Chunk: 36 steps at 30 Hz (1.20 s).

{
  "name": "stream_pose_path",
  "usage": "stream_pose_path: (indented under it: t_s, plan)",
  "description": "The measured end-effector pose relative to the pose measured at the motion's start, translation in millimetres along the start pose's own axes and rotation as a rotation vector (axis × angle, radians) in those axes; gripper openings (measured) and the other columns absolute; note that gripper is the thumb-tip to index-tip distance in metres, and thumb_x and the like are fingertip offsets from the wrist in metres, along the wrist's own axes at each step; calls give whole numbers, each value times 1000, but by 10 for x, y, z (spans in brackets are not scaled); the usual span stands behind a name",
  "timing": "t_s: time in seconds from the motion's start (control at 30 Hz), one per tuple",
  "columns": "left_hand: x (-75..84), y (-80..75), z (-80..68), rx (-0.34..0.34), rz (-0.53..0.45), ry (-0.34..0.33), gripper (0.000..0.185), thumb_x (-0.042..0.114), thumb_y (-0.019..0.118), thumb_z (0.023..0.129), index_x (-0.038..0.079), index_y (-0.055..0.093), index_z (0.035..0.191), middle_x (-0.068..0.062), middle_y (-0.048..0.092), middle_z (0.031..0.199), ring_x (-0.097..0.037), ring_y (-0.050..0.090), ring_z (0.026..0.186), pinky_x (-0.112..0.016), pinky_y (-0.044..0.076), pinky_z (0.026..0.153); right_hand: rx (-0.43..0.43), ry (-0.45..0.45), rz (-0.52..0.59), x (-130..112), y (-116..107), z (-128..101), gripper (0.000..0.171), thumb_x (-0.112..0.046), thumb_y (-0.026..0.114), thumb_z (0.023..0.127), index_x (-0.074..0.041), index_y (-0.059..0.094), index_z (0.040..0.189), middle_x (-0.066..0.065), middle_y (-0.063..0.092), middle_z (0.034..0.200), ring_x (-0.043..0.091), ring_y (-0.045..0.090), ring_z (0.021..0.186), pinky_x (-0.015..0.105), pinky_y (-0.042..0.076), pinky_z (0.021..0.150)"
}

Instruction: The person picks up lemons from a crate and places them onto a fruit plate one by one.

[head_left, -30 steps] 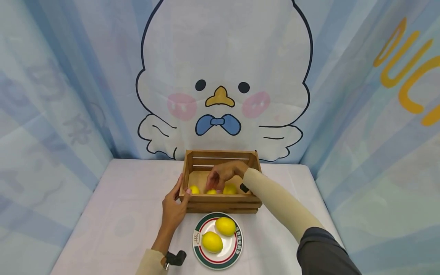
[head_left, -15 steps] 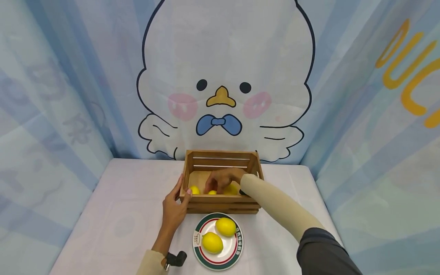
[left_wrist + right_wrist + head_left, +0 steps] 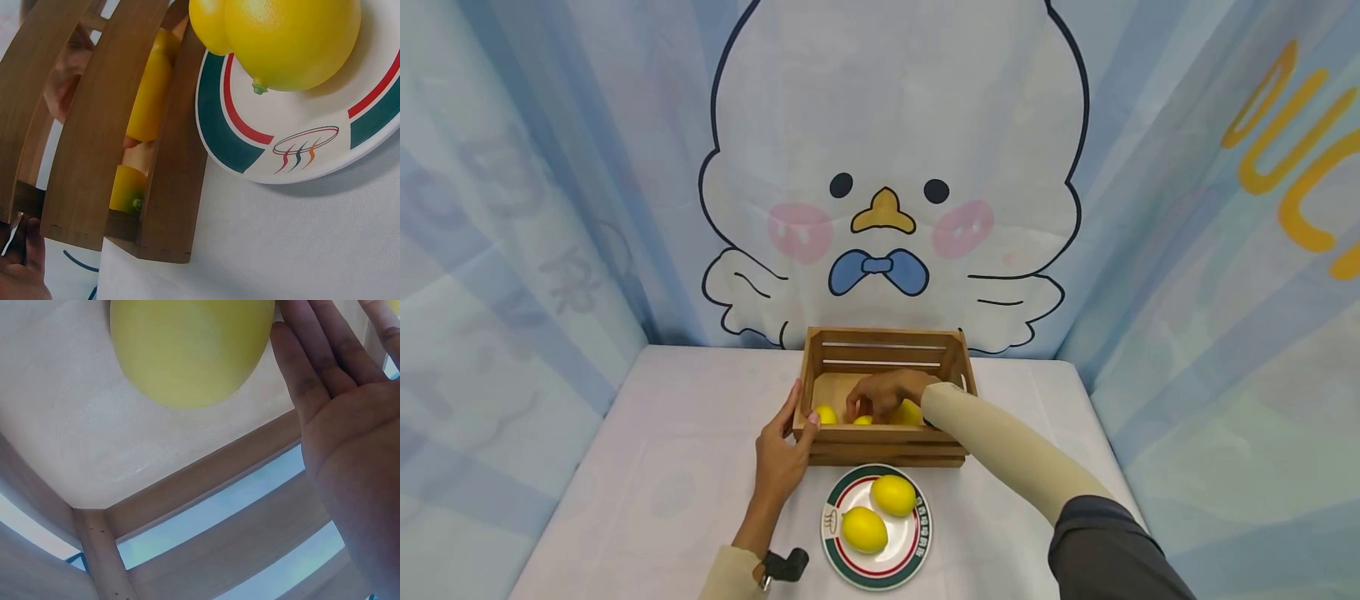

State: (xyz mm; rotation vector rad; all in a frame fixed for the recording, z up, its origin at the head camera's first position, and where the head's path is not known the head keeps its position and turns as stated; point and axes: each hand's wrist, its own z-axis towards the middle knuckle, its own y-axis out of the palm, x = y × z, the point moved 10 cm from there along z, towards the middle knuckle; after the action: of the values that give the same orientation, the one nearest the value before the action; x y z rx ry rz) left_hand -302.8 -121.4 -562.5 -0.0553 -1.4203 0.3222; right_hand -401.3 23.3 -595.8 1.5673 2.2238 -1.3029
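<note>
A wooden slatted crate (image 3: 886, 444) stands at the table's middle with three lemons inside: left (image 3: 825, 414), middle (image 3: 862, 420) and right (image 3: 912, 412). My left hand (image 3: 781, 457) grips the crate's front left corner, thumb over the rim. My right hand (image 3: 880, 395) reaches down into the crate over the middle and right lemons. In the right wrist view its palm and straight fingers (image 3: 325, 381) lie beside a lemon (image 3: 190, 350) on the crate floor. The left wrist view shows the crate's slats (image 3: 94, 125) with lemons (image 3: 147, 94) behind them.
In front of the crate sits a round plate (image 3: 838, 560) with a green and red rim, carrying two lemons (image 3: 892, 495) (image 3: 864, 530). White cloth covers the table (image 3: 647, 492). Printed fabric walls close in the back and both sides.
My right hand has sunk a little lower into the crate, closer to the lemons. My left hand stays on the crate's corner.
</note>
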Motion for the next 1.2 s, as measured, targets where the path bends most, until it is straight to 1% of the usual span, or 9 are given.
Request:
stream_pose_path:
  t_s: [0.1,0.27,0.33,0.47,0.53,0.73,0.97,1.1,1.2]
  plan:
    - [-9,2,0,-2,-1,-4,65,34,67,106,25,40,165,7,41,169,-27,45,155,-53,41,125,-4,17,-19,14,12,0,44,13,75,89,-20,72,117,1,67,112,15,57,98,27,55,96]
    - [-14,3,-1,-3,1,1,65,35,66,106,23,40,165,6,41,169,-28,45,155,-53,41,125,-3,74,-32,74,27,-9,52,13,74,88,-32,73,115,-3,66,115,16,58,106,37,55,107]
    - [-20,4,-1,-3,1,-2,65,35,66,107,22,40,165,6,41,169,-28,45,155,-53,41,126,-1,90,-25,86,24,-14,55,14,73,87,-34,73,114,-4,66,116,17,58,107,38,54,108]
    - [-26,4,1,3,3,-5,66,35,66,106,21,40,165,6,41,170,-29,44,156,-54,41,125,23,69,2,69,-15,-17,52,14,77,85,-29,74,114,0,67,117,19,59,106,35,59,101]
    - [-25,3,1,7,6,-1,66,35,66,106,21,40,165,5,40,170,-29,44,155,-54,41,125,50,35,13,49,-53,-17,48,12,80,85,-25,74,117,2,68,120,20,61,108,33,60,98]
    - [-21,17,-9,6,11,9,66,34,66,107,22,39,165,2,40,170,-32,45,155,-56,41,124,148,-73,44,6,-173,-36,48,5,86,84,-16,71,124,5,66,133,26,61,120,36,59,104]
    - [-7,25,-25,6,24,9,66,35,66,106,23,40,165,0,41,170,-32,47,153,-56,42,124,214,-76,44,-6,-270,-108,50,0,91,80,-20,72,122,3,67,128,24,64,112,36,60,99]
    - [-1,19,-21,7,21,12,65,36,66,107,25,39,165,1,41,170,-32,47,154,-56,42,124,240,-122,9,-101,-362,-175,51,-2,91,81,-15,72,126,3,68,128,24,63,116,42,58,106]
    - [7,6,-15,13,20,22,66,36,66,106,22,39,165,0,41,170,-32,46,154,-56,42,124,261,-159,-17,-176,-428,-223,50,-3,90,83,-12,70,128,2,69,130,24,62,121,46,55,113]
